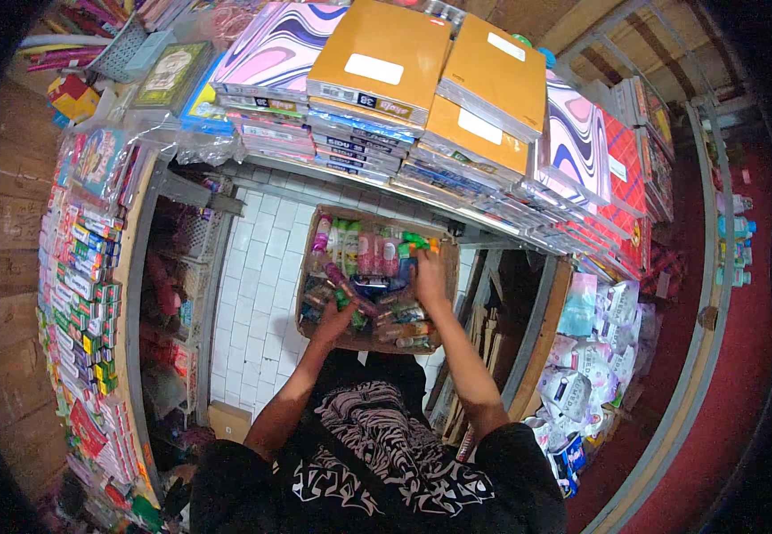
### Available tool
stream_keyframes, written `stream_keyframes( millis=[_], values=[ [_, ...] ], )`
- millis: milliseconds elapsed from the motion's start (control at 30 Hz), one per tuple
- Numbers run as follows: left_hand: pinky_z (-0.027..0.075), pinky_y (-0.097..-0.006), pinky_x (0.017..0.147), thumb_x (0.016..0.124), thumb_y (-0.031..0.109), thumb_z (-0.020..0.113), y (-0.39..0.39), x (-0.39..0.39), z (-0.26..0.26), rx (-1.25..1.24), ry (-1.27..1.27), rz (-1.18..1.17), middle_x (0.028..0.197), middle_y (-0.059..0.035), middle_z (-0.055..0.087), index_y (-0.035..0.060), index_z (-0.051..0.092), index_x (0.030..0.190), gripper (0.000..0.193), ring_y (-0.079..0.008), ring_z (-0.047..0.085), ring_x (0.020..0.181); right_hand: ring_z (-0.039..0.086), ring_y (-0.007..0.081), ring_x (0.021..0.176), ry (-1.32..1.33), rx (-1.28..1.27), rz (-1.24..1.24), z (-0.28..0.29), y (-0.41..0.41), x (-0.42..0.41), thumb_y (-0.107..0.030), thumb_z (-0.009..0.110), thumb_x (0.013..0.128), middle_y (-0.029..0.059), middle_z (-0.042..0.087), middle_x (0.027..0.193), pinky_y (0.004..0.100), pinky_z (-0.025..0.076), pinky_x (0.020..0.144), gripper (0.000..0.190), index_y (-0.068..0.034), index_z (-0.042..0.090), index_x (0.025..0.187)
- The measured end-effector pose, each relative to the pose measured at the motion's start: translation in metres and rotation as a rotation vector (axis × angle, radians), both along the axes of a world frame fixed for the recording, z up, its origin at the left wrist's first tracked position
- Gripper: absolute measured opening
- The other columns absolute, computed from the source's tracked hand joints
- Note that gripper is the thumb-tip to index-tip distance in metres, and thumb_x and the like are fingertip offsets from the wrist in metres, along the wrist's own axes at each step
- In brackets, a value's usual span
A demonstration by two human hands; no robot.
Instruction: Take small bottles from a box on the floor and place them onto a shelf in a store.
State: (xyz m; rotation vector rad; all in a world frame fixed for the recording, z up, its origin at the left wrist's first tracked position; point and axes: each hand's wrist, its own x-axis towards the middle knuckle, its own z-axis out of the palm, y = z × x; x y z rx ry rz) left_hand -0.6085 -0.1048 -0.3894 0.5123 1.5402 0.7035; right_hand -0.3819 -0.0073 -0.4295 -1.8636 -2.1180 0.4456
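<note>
A cardboard box (451, 280) full of small bottles stands in front of me on the tiled floor side. My left hand (336, 322) reaches into its near left part, with fingers at a blurred green item (358, 316); whether it grips it is unclear. At the far right corner, my right hand (430, 277) touches or nearly touches bottles with green caps (414, 240) and an orange cap (433, 244). Its fingertips are partly hidden. Pink bottles (368, 253) and light green bottles (350, 247) stand along the far side. A purple bottle (336, 275) lies tilted near the middle.
Stacked packs of brown-covered books (379, 60) and marbled-cover books (279, 43) fill the shelf beyond the box. Toothpaste-like cartons (85, 280) line the left shelf. White pouches (569, 387) lie on the right. Metal shelf posts (133, 300) flank the white tiles (259, 267).
</note>
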Motion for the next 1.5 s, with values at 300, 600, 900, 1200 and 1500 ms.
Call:
stream_keyframes(
  millis=[300, 600, 900, 1200, 1500],
  values=[
    [0.046, -0.0338, 0.084, 0.086, 0.035, 0.064, -0.009, -0.020, -0.021, -0.058, -0.161, -0.133, 0.112, -0.0109, 0.059, -0.0010, 0.048, 0.123, 0.054, -0.0213, 0.057, 0.102, 0.057, 0.0261, 0.104, -0.635, -0.032, 0.087, -0.069, 0.032, 0.012, -0.015, 0.051, 0.084, 0.0096, 0.060, 0.104, 0.0456, 0.043, 0.087, 0.024, -0.011, 0.059, 0.107],
    [0.046, -0.0321, 0.074, 0.086, 0.037, 0.064, -0.006, -0.019, -0.016, -0.045, -0.025, -0.099, 0.101, -0.0082, 0.060, 0.0027, 0.052, 0.120, 0.050, -0.0175, 0.055, 0.092, 0.055, 0.0391, 0.091, 0.263, -0.034, -0.136, 0.004, -0.030, 0.003, -0.012, 0.071, 0.072, 0.0185, 0.057, 0.098, 0.0449, 0.046, 0.077, 0.039, -0.002, 0.058, 0.107],
    [0.044, -0.0310, 0.074, 0.082, 0.034, 0.070, 0.012, 0.024, -0.005, 0.032, -0.035, -0.230, 0.096, -0.0050, 0.054, 0.0011, 0.046, 0.120, 0.056, -0.0168, 0.051, 0.087, 0.062, 0.0221, 0.089, 0.560, -0.026, -0.391, 0.059, -0.113, -0.001, -0.013, 0.075, 0.076, 0.0140, 0.063, 0.096, 0.0336, 0.050, 0.075, 0.043, -0.002, 0.055, 0.113],
    [0.045, -0.0260, 0.070, 0.081, 0.028, 0.074, 0.018, 0.104, 0.024, 0.104, -0.149, -0.415, 0.088, -0.0022, 0.056, 0.0031, 0.048, 0.107, 0.045, -0.0116, 0.053, 0.083, 0.061, 0.0162, 0.091, 1.022, -0.403, -0.549, 0.090, -0.148, 0.068, -0.007, 0.067, 0.081, 0.0128, 0.061, 0.108, 0.0280, 0.049, 0.078, 0.051, 0.006, 0.047, 0.125],
    [0.047, -0.0272, 0.075, 0.083, 0.015, 0.071, 0.023, 0.271, 0.154, 0.456, -0.313, -0.627, 0.097, -0.0035, 0.059, 0.0038, 0.051, 0.106, 0.033, -0.0124, 0.058, 0.089, 0.060, 0.0142, 0.093, 1.048, -0.204, -0.634, 0.233, -0.178, 0.221, -0.015, 0.067, 0.086, 0.0101, 0.064, 0.103, 0.0274, 0.050, 0.074, 0.042, 0.002, 0.049, 0.119]
  ],
)
